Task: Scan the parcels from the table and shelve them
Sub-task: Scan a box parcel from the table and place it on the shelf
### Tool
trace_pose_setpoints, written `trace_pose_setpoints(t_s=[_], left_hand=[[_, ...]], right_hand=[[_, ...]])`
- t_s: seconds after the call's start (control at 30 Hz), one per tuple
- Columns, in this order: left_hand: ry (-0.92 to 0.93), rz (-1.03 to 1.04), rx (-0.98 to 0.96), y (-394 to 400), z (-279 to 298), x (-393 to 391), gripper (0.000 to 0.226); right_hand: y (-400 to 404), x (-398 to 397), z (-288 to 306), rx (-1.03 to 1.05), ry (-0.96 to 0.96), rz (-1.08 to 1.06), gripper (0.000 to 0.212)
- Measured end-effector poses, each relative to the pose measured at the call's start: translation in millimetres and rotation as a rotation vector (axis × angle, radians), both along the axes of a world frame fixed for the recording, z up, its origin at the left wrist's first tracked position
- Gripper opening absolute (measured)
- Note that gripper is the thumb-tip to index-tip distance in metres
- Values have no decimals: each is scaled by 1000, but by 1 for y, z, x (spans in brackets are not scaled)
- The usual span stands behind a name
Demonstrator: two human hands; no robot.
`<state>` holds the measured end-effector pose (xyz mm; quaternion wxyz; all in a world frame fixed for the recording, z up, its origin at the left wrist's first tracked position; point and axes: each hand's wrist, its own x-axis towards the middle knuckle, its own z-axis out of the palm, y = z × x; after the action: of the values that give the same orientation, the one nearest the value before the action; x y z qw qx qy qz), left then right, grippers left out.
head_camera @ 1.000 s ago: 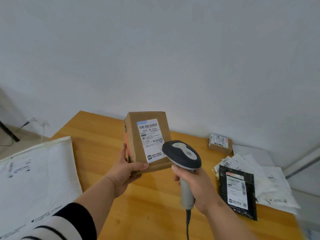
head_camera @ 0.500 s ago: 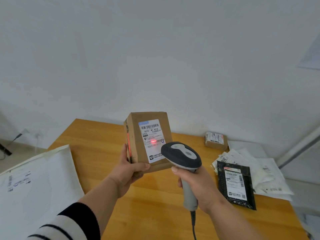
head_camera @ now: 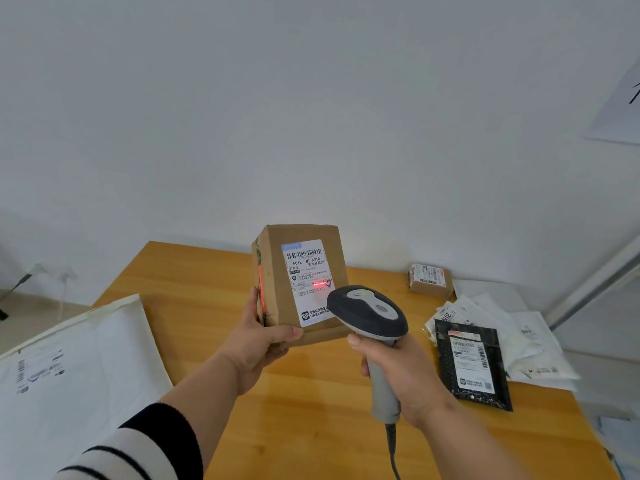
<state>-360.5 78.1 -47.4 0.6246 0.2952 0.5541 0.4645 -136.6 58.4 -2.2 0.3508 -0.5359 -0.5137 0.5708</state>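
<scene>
- My left hand (head_camera: 258, 344) grips the cardboard box (head_camera: 301, 289) upright above the wooden table (head_camera: 194, 282).
- My right hand (head_camera: 403, 372) clasps the barcode scanner (head_camera: 369, 315).
- Risk: the red line sits below the top barcode; likely misread.

White mailer (head_camera: 69, 375) cropped left

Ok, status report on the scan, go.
Left hand holds box up. Right hand grips scanner. Red beam on label. Nothing blocking.
</scene>
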Motion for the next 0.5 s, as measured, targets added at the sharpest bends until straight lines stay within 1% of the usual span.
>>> trace_pose_setpoints(t_s=[0.2, 0.33, 0.43, 0.5], left_hand=[[-5, -23, 5, -1, 1, -5, 134], [-3, -30, 11, -1, 2, -7, 135], [-6, -42, 18, -3, 3, -9, 137], [-7, -45, 18, -3, 3, -10, 134]], right_hand=[[-5, -4, 3, 11, -5, -6, 16], [-7, -6, 5, 9, 2, -18, 9], [-9, -9, 7, 18, 0, -19, 19], [-10, -10, 6, 22, 4, -18, 20]])
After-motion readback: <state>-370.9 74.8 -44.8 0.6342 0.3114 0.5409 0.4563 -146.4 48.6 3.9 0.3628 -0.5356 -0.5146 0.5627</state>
